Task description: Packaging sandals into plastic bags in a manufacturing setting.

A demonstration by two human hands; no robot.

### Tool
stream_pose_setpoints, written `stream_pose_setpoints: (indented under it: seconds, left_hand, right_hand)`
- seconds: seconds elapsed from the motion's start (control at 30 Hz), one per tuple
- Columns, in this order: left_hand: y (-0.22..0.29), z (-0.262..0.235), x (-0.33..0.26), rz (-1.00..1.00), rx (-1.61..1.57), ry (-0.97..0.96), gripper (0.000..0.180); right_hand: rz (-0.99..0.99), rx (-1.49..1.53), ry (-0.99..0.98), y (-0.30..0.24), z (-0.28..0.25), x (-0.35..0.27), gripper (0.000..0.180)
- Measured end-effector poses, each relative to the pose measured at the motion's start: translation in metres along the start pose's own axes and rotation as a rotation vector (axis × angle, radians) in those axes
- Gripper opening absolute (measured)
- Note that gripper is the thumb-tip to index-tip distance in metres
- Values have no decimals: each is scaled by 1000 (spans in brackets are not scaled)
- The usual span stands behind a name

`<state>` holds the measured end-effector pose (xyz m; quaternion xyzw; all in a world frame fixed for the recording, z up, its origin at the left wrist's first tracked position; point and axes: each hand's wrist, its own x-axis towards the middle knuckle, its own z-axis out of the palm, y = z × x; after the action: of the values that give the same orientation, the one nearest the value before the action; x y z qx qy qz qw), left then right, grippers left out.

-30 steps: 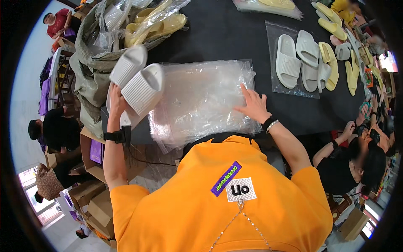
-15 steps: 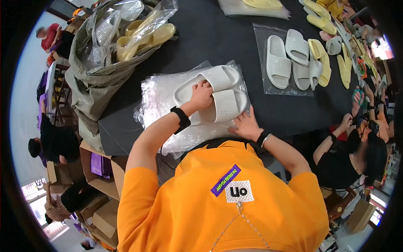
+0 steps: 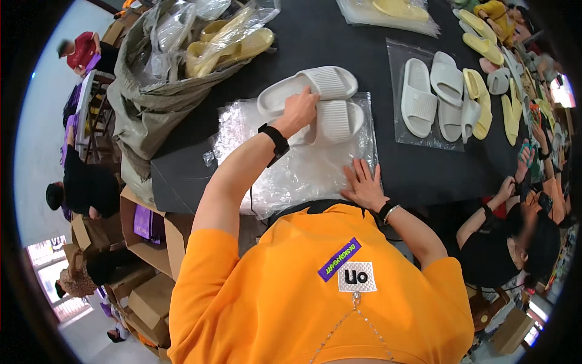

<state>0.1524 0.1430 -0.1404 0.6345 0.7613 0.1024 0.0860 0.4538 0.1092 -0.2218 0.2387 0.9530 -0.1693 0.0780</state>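
Observation:
My left hand (image 3: 301,110) is closed on a pair of white slide slippers, gripping where the two meet. The farther white slipper (image 3: 333,82) lies beyond the top of a stack of clear plastic bags (image 3: 285,176). The nearer white slipper (image 3: 337,123) is over the bags' far right part, its heel end partly hidden by my left hand and wrist. Flat on the stack's near right corner rests my right hand (image 3: 365,184), fingers spread and holding nothing.
A large woven sack (image 3: 136,112) with bagged slippers stands at the left. Several white slippers (image 3: 419,100) and yellow slippers (image 3: 481,103) lie at the right. More clear bags (image 3: 388,18) sit at the far edge. A cardboard box (image 3: 176,233) is near left; people work on both sides.
My left hand has shifted the white slippers away from me, uncovering more of the bag stack. My right hand has come off the slippers' side and spread on the stack's near corner.

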Motion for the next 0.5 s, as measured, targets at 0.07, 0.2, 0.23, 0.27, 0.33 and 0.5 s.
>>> stream_pose_setpoints:
  seconds: [0.07,0.2,0.23,0.27,0.33,0.5]
  left_hand:
    - [9,-10,5,-21,-97,27,14]
    - [13,-21,27,148,-276,117,17]
    - [19,-27,35,103,-298,23,15]
    - [21,-35,36,134,-313,-15,14]
    - [33,-52,39,196,-344,-157,21]
    - [92,-63,60,358,-637,-16,39]
  right_hand:
    - [-35,-7,73,4,10,-3,69]
    - [12,-1,51,-1,7,-1,73]
    - [-2,-11,79,0,4,-1,74]
    - [-6,-42,52,-3,3,-1,74]
    - [29,101,-10,-7,-4,-2,72]
    - [-5,60,-16,1,10,-1,73]
